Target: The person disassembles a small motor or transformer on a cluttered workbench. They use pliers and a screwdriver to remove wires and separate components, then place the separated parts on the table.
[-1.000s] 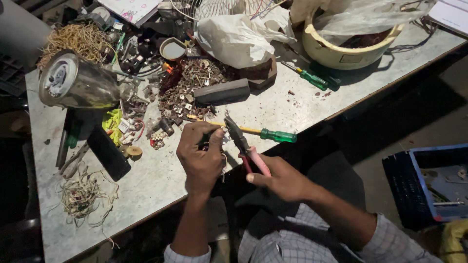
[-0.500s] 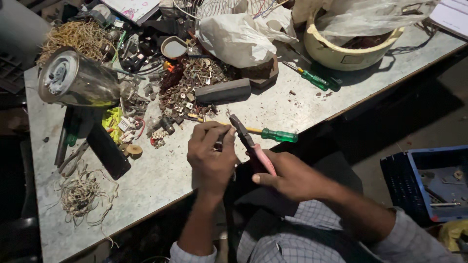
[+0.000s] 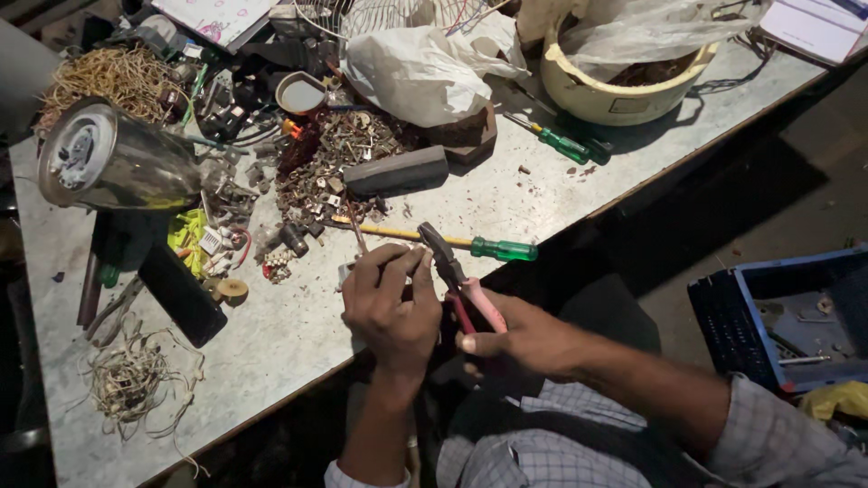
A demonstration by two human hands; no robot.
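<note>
1. The pliers (image 3: 457,276) are over the near edge of the table (image 3: 298,334), pink handles toward the person, dark nose pointing up and away to the left hand's fingertips.
2. The right hand (image 3: 520,336) is wrapped closed round the pink handles, thumb lying along the near side, wrist coming in from the lower right in a checked sleeve (image 3: 778,434).
3. The left hand (image 3: 391,307) is curled, back up, fingers bent together and pinching something small at the nose of the pliers; what it is I cannot tell, the fingers hide it.
4. Against half a second ago, both hands sit in nearly the same spot; the left fingers have bunched tighter and the pliers stand a touch more upright.
5. Just beyond the hands lies a green-handled screwdriver (image 3: 470,244), flat on the table, handle to the right.
6. Farther back sit a heap of small metal scrap (image 3: 339,167), a dark bar (image 3: 396,172), a white plastic bag (image 3: 420,68) and a cream bowl (image 3: 615,86).
7. To the left lie a steel jar (image 3: 117,163) on its side and a tangle of wire (image 3: 131,380).
</note>
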